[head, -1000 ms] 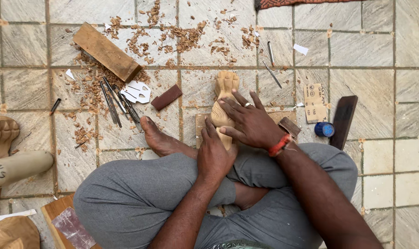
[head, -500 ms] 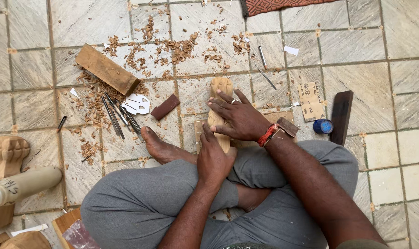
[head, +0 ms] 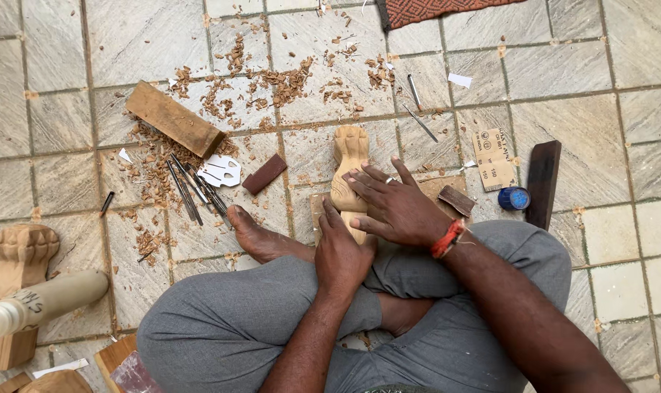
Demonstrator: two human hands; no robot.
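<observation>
fingers: right hand [head: 397, 207] spread flat on the carved wooden leg [head: 348, 171], left hand [head: 341, 251] fingers together at its near end | count: one leg in hand, one wood block [head: 174, 118], several chisels [head: 192, 191] | leg: pale, lying on floor [head: 563, 116] before crossed legs, carved paw end far

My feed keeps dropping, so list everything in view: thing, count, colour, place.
carving: one, pale wood, floor centre, under both hands
block: one, brown, upper left
chisels: several, dark metal, left of foot
shavings: many, tan, top centre
sandpaper: one sheet, tan, right
cap: one, blue, right
dark slab: one, far right
carved leg: one, pale, left edge
foot: one, bare, centre
left hand: on carving's near end
right hand: flat on carving
</observation>
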